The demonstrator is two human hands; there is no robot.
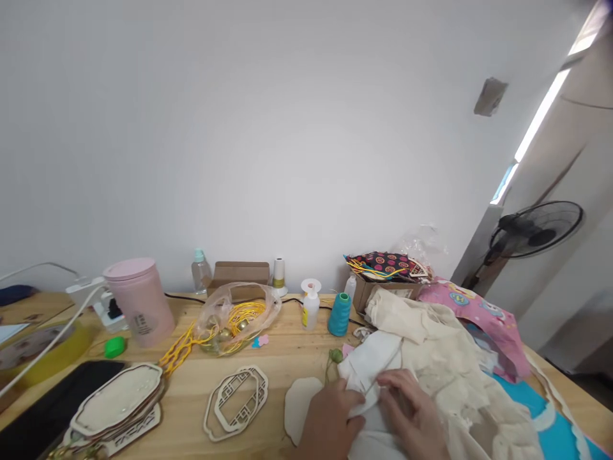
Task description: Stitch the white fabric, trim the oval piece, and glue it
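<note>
A piece of white cloth (372,358) lies folded in front of me, with a thin dark line running across it. My left hand (331,418) grips its left side with bent fingers. From the right, my right hand (412,412) pinches the same cloth, its thumb and forefinger close together; whether a needle or thread is between them is too small to tell. Partly under my left hand rests a pale scalloped wooden plate (299,402). A green knotted cord (335,356) sits just beyond the cloth. Crumpled cream fabric (445,358) is heaped beside my right hand.
Wooden lattice frames (239,399) and stacked scalloped plates (117,399) lie to the left, near a black phone (57,409) and pink tumbler (140,306). Behind stand a teal thread cone (340,315), a small bottle (311,311) and a bag of yellow cords (239,319).
</note>
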